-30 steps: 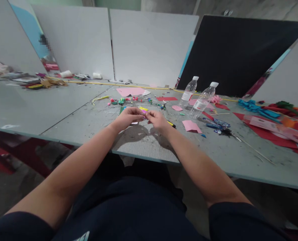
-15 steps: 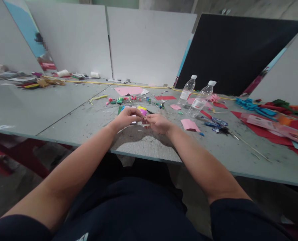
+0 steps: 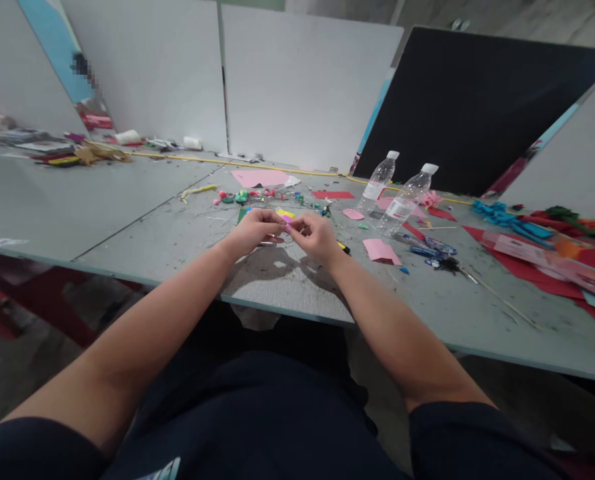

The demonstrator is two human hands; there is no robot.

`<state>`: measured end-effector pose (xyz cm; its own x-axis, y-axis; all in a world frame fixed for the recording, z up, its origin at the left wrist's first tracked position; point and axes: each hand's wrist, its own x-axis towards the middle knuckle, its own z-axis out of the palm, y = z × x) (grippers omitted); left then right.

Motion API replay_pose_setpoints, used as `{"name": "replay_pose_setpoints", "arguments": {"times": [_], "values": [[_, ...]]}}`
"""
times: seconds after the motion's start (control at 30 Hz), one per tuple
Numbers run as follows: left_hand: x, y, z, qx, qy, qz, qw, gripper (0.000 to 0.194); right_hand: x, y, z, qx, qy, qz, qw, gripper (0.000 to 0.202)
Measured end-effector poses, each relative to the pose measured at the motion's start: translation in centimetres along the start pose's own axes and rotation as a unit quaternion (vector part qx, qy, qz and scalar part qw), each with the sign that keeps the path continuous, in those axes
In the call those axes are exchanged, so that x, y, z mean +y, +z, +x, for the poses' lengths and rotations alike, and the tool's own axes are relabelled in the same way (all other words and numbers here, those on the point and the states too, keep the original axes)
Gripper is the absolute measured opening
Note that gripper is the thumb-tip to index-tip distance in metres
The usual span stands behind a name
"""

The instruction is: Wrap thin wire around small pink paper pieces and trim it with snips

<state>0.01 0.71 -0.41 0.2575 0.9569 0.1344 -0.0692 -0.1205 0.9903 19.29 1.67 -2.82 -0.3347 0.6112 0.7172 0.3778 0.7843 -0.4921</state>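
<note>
My left hand [image 3: 255,231] and my right hand [image 3: 316,236] meet above the grey table [image 3: 177,233], close to its front edge. The fingers of both are pinched together at the tips. What sits between them is too small and blurred to name. Just behind the fingertips lie a yellow piece [image 3: 285,213] and a bright pink-purple piece [image 3: 287,219], partly hidden. A black and yellow object [image 3: 344,247] shows beside my right wrist. Further back runs a row of small coloured pom-poms and beads [image 3: 242,196].
Two clear plastic bottles [image 3: 402,203] stand right of my hands, near a folded pink paper [image 3: 381,251]. Blue-handled tools [image 3: 430,248] and red sheets [image 3: 527,267] lie farther right. A pink sheet [image 3: 260,178] lies behind the beads. White panels [image 3: 312,87] and a black panel [image 3: 477,107] line the back.
My right hand has risen slightly, and its fingers have curled and rotated at the tips. My left hand stays nearly in place. The black and yellow object now shows by my right wrist.
</note>
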Motion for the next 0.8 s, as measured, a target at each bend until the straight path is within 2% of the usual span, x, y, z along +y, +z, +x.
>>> {"name": "replay_pose_setpoints", "arguments": {"times": [0.13,0.23,0.33,0.43,0.6,0.8], "values": [[-0.2,0.0,0.0,-0.010,-0.009,-0.003,1.000,0.024,-0.2,0.0,0.1,0.006,-0.025,-0.042,0.999,0.013],[-0.1,0.0,0.0,-0.010,-0.015,-0.005,1.000,0.022,-0.3,0.1,0.1,0.011,-0.017,-0.039,0.999,0.012],[0.1,0.0,-0.1,-0.012,-0.015,-0.010,1.000,0.020,-0.6,0.5,0.0,0.023,0.020,0.004,1.000,0.014],[0.2,0.0,-0.1,-0.017,-0.009,-0.013,1.000,0.020,-0.8,0.9,0.0,0.029,0.085,0.094,0.991,0.017],[0.2,-0.4,-0.2,-0.031,-0.004,0.001,0.999,0.022,-0.8,0.9,0.2,0.021,0.169,0.242,0.955,0.019],[0.2,-0.9,-0.1,-0.071,0.006,0.010,0.997,0.023,-0.7,0.0,0.6,-0.058,0.281,0.374,0.882,0.021]]}}
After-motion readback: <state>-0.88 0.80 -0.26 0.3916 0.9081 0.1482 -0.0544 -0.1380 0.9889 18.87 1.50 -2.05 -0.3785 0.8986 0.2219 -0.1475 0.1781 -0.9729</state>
